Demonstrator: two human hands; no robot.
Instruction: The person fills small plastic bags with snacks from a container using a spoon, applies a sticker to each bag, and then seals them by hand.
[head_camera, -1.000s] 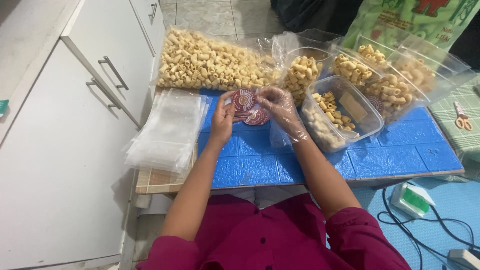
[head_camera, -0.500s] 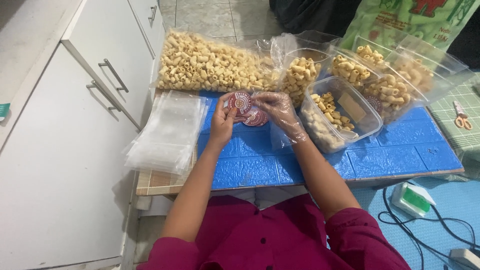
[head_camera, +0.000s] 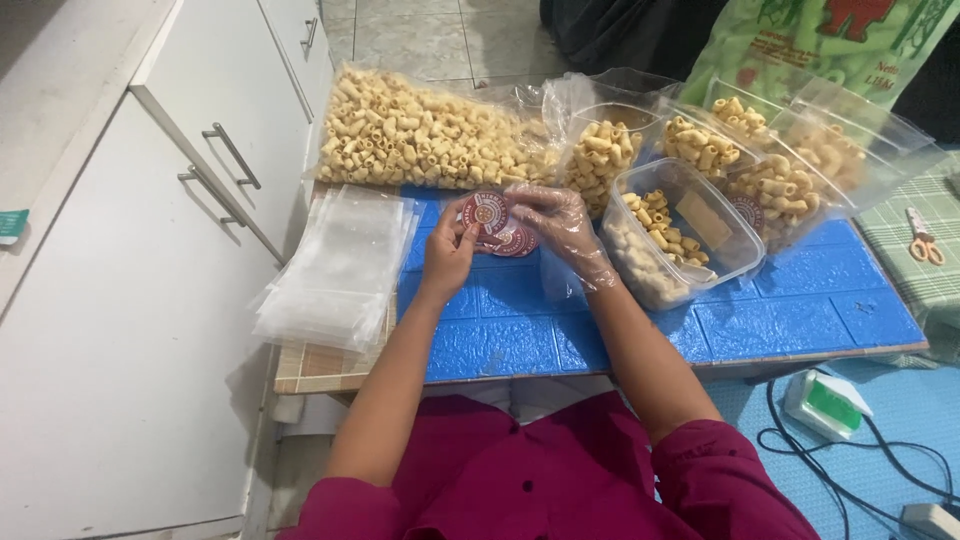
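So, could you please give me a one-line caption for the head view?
Left hand and gloved right hand hold round red labels over a blue mat, beside puffed snacks.

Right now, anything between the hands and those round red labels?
No. The left hand and the gloved right hand both already grip the stack of round red labels directly, above the blue mat. Only the thin clear glove on the right hand lies between skin and labels.

Blue mat – clear bags, snack tub.
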